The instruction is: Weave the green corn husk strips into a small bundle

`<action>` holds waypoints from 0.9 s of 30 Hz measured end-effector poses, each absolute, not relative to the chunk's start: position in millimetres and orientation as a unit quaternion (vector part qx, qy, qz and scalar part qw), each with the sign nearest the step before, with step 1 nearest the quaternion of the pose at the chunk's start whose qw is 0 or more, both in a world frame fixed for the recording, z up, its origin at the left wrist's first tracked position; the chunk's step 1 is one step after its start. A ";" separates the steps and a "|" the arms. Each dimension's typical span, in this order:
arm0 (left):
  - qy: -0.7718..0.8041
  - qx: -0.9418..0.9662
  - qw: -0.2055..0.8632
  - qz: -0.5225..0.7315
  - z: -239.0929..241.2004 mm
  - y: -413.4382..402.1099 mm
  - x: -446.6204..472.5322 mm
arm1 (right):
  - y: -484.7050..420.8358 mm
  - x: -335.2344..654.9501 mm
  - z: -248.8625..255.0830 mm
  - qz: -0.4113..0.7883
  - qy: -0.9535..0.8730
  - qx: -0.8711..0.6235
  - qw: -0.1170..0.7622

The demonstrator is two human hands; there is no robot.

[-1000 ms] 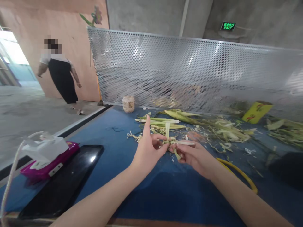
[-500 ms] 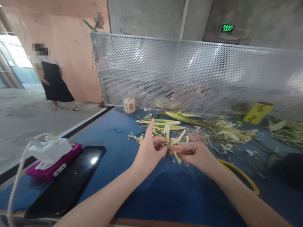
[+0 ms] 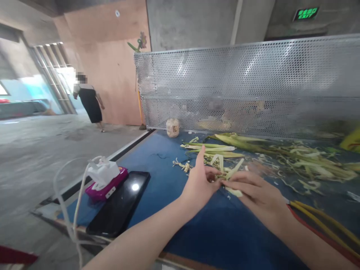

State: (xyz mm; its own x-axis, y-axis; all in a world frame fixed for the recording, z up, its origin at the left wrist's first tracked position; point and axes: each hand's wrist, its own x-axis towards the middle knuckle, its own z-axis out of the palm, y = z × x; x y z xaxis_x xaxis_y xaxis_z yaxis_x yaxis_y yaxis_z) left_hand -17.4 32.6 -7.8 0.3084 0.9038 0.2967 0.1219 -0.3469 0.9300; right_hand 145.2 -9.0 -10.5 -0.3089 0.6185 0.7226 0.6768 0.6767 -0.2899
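My left hand [image 3: 200, 184] pinches a small piece of work made of pale green leaf strips [image 3: 235, 168] between thumb and fingers, its index finger pointing up. From the right, my right hand [image 3: 257, 189] grips the same strips, fingertips almost touching those of my left. Loose strip ends stick out above and below the fingers. The crossing point is mostly hidden by the fingertips. Just behind lie longer green leaf pieces [image 3: 222, 148], and a small braided pale piece [image 3: 184, 165] rests left of them on the blue tabletop [image 3: 160, 180].
A dark phone [image 3: 120, 204] and a magenta power strip [image 3: 118, 183] with a white plug lie left. Leaf scraps [image 3: 315, 165] spread right. Yellow-and-red handles [image 3: 320, 213] are near my right forearm. A perforated metal screen [image 3: 239, 82] borders the back. A person [image 3: 89, 103] stands beyond.
The view has swung left, so everything on the table appears further right. The lower strip end sits at a flatter angle. The person at the back has moved and turned. Both hands keep their grip.
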 end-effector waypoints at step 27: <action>0.316 0.743 0.451 0.382 -9.7 25.5 -11.2 | 0.7 150.3 -12.7 -0.009 -0.730 -0.549 0.408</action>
